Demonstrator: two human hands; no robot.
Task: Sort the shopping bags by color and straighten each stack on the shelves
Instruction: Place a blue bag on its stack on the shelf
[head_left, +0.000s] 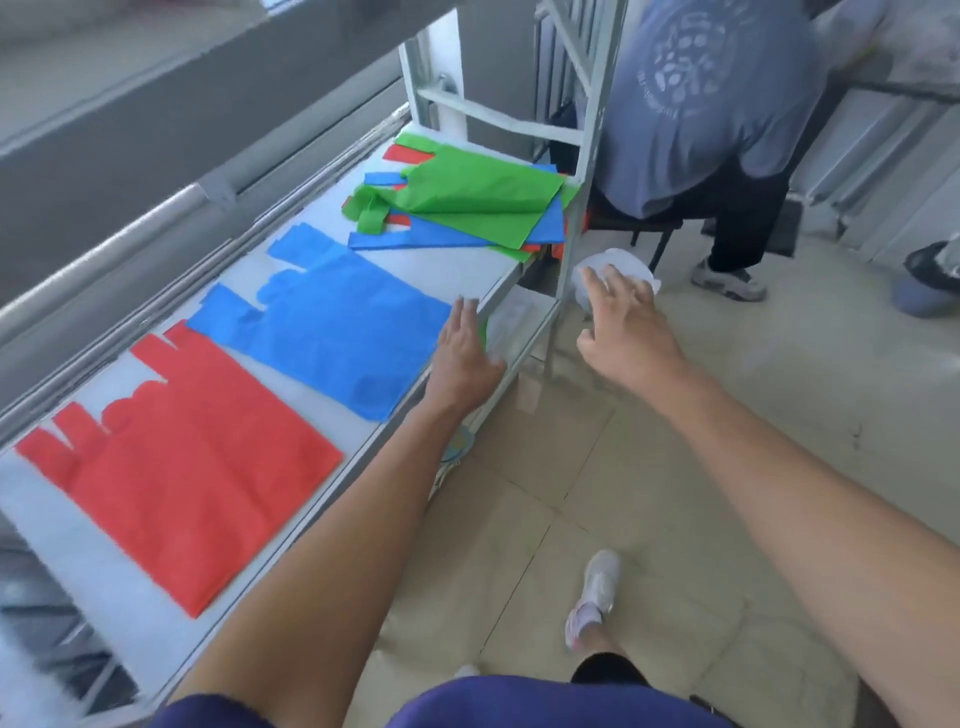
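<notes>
Shopping bags lay in three groups along the white shelf (457, 265): a red stack (192, 467) at the near end, a blue stack (332, 322) in the middle, and an unsorted pile (467, 202) of green, blue and red bags at the far end. The left hand (465, 348), fingers straight and together, was at the shelf's front edge just beside the blue stack's corner; whether it touched the bags could not be told. The right hand (623, 322), fingers spread and holding nothing, hung off the shelf over the floor, near the frame post (576, 208).

The main risk seemed to be the unsorted pile. Its bags overlapped loosely and some poked past the front edge by the post, so pulling one green bag would likely drag others off onto the floor. A careless left hand could also skew the blue stack, whose corner sat close to the front edge.

Bare shelf lay between the blue stack and the pile, probably room enough for a green stack. A seated person (701, 104) sat just beyond the shelf's far end, crowding any reach there.
</notes>
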